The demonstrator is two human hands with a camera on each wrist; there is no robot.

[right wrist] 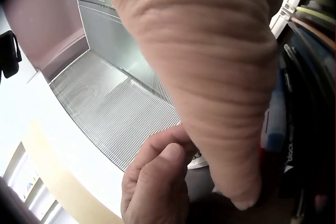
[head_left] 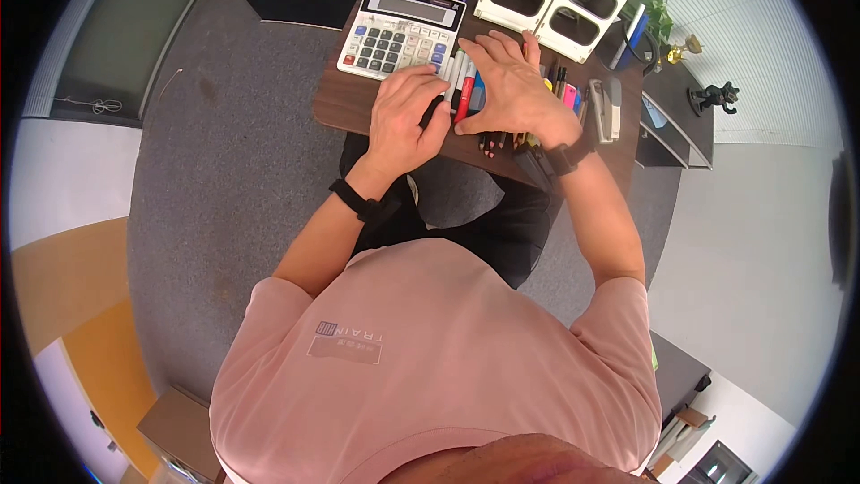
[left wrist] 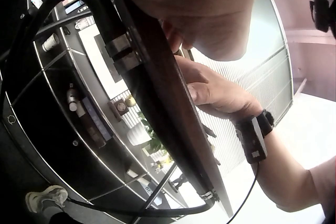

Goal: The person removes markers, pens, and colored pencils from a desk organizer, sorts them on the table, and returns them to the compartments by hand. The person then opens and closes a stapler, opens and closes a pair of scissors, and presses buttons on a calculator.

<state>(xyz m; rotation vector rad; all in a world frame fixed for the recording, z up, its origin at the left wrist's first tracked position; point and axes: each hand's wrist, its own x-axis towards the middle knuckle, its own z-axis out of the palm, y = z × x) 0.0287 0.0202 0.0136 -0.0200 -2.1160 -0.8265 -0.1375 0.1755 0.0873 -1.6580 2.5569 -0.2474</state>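
Over a row of markers at the table's near edge, my right hand [head_left: 520, 85] spreads its fingers and thumb, touching a red marker [head_left: 465, 97]. Its palm hides part of the row. To the left of these markers rests my left hand [head_left: 403, 116], fingers loosely bent, with the thumb and fingertips against the nearest marker and a black cap [head_left: 431, 113] between them. A blue-capped marker [right wrist: 275, 124] shows beside the right palm in the right wrist view. Just beyond the left hand lies a white calculator [head_left: 358, 36].
A white compartment organizer [head_left: 564, 0] stands at the back. Pencils [head_left: 491, 142], a pink item [head_left: 571, 95] and a stapler [head_left: 606, 112] lie around the right hand. Below the brown tabletop [head_left: 336, 94] runs a black curved tube [left wrist: 149, 106]. A plant [head_left: 658, 4] stands at the far right.
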